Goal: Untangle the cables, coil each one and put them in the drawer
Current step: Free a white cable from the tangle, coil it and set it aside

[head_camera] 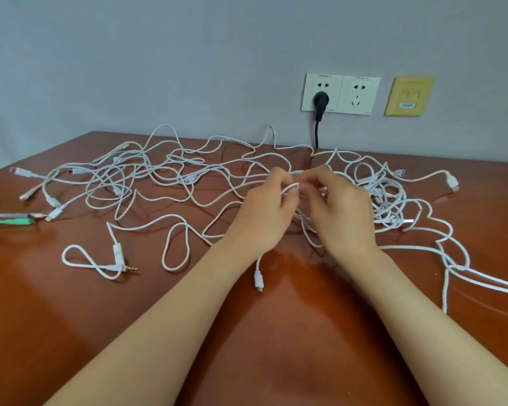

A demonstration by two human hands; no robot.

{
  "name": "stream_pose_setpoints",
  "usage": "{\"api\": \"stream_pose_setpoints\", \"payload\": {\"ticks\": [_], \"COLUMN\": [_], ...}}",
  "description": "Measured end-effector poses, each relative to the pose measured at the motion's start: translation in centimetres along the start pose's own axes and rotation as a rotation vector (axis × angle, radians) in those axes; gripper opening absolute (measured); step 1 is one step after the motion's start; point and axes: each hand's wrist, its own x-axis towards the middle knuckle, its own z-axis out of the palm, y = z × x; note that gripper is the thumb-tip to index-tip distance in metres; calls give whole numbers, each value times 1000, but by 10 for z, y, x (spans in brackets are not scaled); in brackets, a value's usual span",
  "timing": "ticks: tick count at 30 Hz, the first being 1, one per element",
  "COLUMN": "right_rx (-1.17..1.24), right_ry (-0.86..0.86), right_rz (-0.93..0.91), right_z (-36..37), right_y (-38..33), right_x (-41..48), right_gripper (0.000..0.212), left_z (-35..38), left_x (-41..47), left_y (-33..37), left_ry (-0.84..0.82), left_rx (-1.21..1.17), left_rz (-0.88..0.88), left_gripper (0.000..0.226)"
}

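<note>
Several white cables [159, 174] lie tangled across the far half of a red-brown table [264, 332]. My left hand [264, 212] and my right hand [340, 212] meet at the middle of the tangle, fingers curled, and pinch a loop of white cable [291, 187] between them. A cable end with a small plug [258, 281] trails out from under my left wrist. An audio cable with a jack plug [118, 266] lies loose at the front left. A denser knot of cable [387, 200] sits just right of my right hand. No drawer is in view.
A black plug [321, 102] sits in a wall socket behind the table, its cord dropping behind the far edge. A green strap-like object [9, 218] lies at the left edge. Two white cable runs [487, 284] lead off the table's right side.
</note>
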Motion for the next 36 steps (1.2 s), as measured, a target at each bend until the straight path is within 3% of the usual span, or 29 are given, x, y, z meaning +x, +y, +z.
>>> {"api": "stream_pose_setpoints", "payload": {"ticks": [3, 6, 10, 16, 21, 25, 29, 36], "right_rx": [36, 44, 25, 15, 69, 80, -69, -87], "right_ry": [12, -37, -87, -165, -182, -252, -367, -357], "right_rz": [40, 35, -29, 11, 20, 28, 14, 16], "right_z": [1, 2, 5, 15, 18, 17, 18, 18], "right_y": [-2, -4, -5, 2, 5, 8, 8, 3], "right_x": [1, -1, -2, -6, -6, -6, -7, -8], "right_gripper": [26, 27, 25, 24, 19, 20, 21, 21], "left_z": [-6, -16, -15, -11, -8, -6, 1, -10], "left_x": [7, 16, 18, 16, 11, 8, 6, 17], "left_y": [-5, -12, -14, -10, -8, -3, 0, -11], "left_ry": [99, 174, 157, 60, -200, -257, -201, -46], "left_rx": [-11, -238, -596, -991, -1111, -1160, -1122, -1082], "left_rz": [-59, -226, -430, -511, -514, -563, -600, -606], "left_gripper": [25, 38, 37, 36, 39, 41, 38, 39]}}
